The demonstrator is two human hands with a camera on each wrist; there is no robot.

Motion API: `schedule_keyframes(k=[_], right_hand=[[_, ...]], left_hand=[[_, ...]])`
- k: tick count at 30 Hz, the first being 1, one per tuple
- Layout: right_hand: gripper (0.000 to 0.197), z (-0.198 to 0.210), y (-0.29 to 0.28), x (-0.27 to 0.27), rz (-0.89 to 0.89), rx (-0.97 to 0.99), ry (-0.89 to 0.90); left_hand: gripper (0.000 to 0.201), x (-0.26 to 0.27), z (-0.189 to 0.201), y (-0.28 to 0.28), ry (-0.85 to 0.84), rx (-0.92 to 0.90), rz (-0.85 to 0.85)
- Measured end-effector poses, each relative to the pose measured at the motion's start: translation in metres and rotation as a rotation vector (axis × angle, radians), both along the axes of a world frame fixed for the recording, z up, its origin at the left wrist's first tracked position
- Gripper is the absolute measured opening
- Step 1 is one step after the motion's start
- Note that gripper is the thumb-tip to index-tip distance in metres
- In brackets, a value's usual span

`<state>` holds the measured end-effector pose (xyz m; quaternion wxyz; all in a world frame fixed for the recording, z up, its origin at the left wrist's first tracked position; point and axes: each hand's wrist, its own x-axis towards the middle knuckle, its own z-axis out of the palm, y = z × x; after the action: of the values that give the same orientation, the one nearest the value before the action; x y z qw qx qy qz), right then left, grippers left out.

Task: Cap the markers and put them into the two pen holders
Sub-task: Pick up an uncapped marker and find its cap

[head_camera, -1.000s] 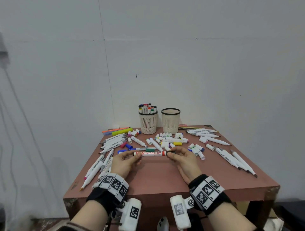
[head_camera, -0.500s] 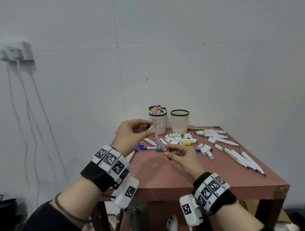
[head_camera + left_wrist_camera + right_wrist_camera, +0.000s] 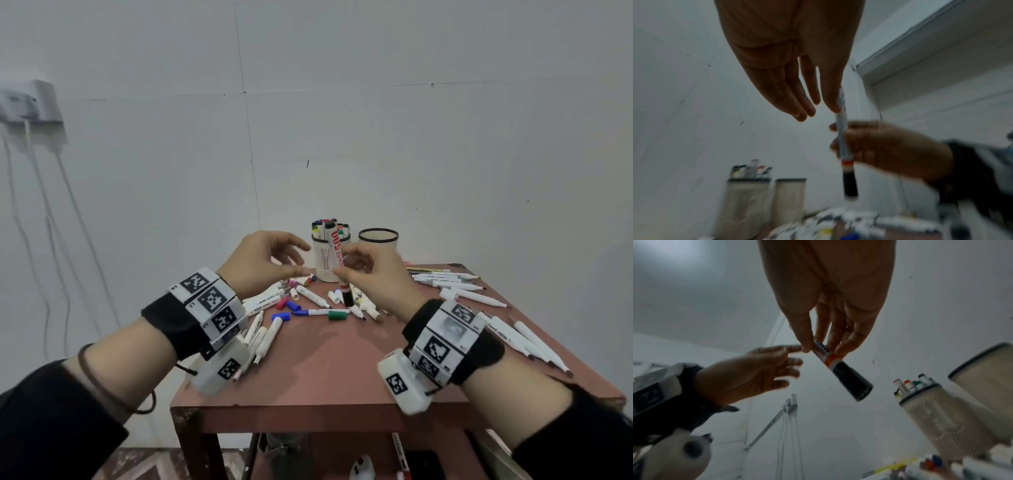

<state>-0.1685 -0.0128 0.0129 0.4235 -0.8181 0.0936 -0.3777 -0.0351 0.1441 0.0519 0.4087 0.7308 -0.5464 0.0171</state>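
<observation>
My right hand [image 3: 346, 270] [image 3: 822, 347] pinches a white whiteboard marker [image 3: 337, 260] [image 3: 838, 366] [image 3: 842, 141] with red lettering, held nearly upright above the table, black cap at its lower end. My left hand [image 3: 291, 255] [image 3: 809, 104] hovers just left of it with relaxed, spread fingers and holds nothing. Behind the marker stands the left pen holder [image 3: 323, 262] [image 3: 937, 420] with several capped markers in it. The right pen holder [image 3: 378, 241] [image 3: 986, 386] looks empty. Loose markers [image 3: 310, 296] and caps [image 3: 337, 315] lie scattered on the table.
The small reddish table [image 3: 329, 370] stands against a white wall. Several white markers [image 3: 527, 339] lie along its right side and more along its left edge [image 3: 263, 337]. A wall socket with hanging cables [image 3: 30, 109] is at far left.
The marker went from lying level between both hands to nearly upright in my right hand alone. My left hand let go of its end and opened beside it. Both hands rose toward the holders.
</observation>
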Motion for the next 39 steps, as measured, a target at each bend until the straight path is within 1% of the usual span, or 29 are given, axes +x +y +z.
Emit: schedule_keyframes(k=[2,4,6,8,10,12,14,16,19,22,25,28,31,33,35,37,39], right_hand=[[0.029,0.008,-0.016,0.012,-0.057,-0.054,0.011],[0.028,0.016,-0.031,0.024,-0.106,-0.089,0.000],[0.027,0.023,-0.048,0.037,-0.169,-0.123,-0.019],[0.028,0.030,-0.065,0.048,-0.242,-0.149,-0.045],[0.034,0.034,-0.081,0.059,-0.281,-0.129,-0.085],[0.045,0.037,-0.097,0.069,-0.312,-0.109,-0.155],[0.052,0.037,-0.115,0.079,-0.369,-0.141,-0.239],[0.058,0.035,-0.132,0.087,-0.426,-0.186,-0.292],[0.057,0.030,-0.157,0.098,-0.470,-0.269,-0.297],[0.052,0.021,-0.176,0.106,-0.499,-0.288,-0.261],[0.058,0.012,-0.186,0.111,-0.522,-0.216,-0.211],[0.062,0.004,-0.192,0.111,-0.519,-0.208,-0.139],[0.055,0.000,-0.195,0.113,-0.495,-0.233,-0.062],[0.054,-0.002,-0.196,0.114,-0.481,-0.239,0.013],[0.051,-0.005,-0.198,0.115,-0.455,-0.251,0.078],[0.046,-0.008,-0.199,0.116,-0.428,-0.258,0.136],[0.041,-0.010,-0.200,0.119,-0.416,-0.257,0.184]], left_hand=[[0.025,0.019,-0.014,-0.004,-0.107,0.173,0.021],[0.024,0.036,-0.027,-0.008,-0.247,0.387,0.029],[0.026,0.047,-0.037,-0.012,-0.377,0.603,0.025],[0.030,0.057,-0.044,-0.017,-0.464,0.767,0.025],[0.033,0.067,-0.051,-0.022,-0.535,0.860,0.017],[0.036,0.076,-0.056,-0.028,-0.572,0.920,-0.003],[0.038,0.082,-0.060,-0.034,-0.602,0.966,-0.028],[0.037,0.086,-0.062,-0.039,-0.637,1.000,-0.060],[0.037,0.090,-0.064,-0.045,-0.678,1.048,-0.112],[0.040,0.091,-0.067,-0.054,-0.719,1.091,-0.129],[0.042,0.091,-0.067,-0.062,-0.721,1.121,-0.132],[0.040,0.094,-0.068,-0.068,-0.692,1.123,-0.146],[0.037,0.096,-0.066,-0.069,-0.725,1.118,-0.152],[0.036,0.098,-0.061,-0.068,-0.741,1.081,-0.168],[0.035,0.099,-0.052,-0.066,-0.705,1.018,-0.181],[0.032,0.100,-0.043,-0.063,-0.613,0.922,-0.182],[0.026,0.096,-0.034,-0.058,-0.480,0.804,-0.177]])
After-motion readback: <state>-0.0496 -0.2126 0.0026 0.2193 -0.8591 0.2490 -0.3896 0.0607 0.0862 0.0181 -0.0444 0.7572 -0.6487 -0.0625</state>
